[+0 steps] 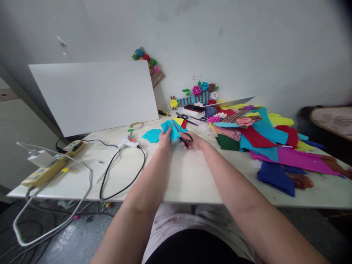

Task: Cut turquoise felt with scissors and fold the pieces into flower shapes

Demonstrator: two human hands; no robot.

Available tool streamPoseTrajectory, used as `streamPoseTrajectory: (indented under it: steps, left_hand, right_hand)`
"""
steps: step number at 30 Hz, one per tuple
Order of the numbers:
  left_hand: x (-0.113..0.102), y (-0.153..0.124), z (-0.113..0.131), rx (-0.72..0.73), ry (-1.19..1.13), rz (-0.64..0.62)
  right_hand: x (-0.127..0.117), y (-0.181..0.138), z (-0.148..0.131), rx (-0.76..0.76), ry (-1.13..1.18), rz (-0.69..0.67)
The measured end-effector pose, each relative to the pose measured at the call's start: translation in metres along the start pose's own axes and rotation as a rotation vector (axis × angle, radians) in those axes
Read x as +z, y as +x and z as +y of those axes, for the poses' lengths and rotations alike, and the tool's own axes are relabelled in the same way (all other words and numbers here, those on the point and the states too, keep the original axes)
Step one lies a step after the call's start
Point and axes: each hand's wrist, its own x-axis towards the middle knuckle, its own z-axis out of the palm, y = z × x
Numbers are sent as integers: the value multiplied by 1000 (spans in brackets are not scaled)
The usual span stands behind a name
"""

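Observation:
My left hand [165,140] pinches a piece of turquoise felt [171,129] above the middle of the white table [178,176]. My right hand [194,141] is closed on black-handled scissors [183,135]; the blades point up and left into the felt's edge. Another turquoise felt scrap [151,135] lies flat just left of my left hand. A white glue gun [128,143] rests further left, its black cable looping toward the front edge.
A heap of coloured felt sheets [275,146] covers the right side. A white board [96,95] leans on the wall. A yellow power strip [52,165] with cables sits left. Felt flower crafts [198,96], a second pair of scissors [185,118] and a tape roll [136,125] lie behind.

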Motion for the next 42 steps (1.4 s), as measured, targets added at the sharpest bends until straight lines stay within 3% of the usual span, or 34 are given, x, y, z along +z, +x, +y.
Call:
streamPoseTrajectory:
  steps: [11, 42]
  left_hand:
    - [4, -3, 1, 6, -99, -42]
    - [1, 1, -1, 19, -69, -43]
  right_hand:
    - [3, -2, -2, -29, -8, 47]
    - [6, 2, 1, -43, -3, 98]
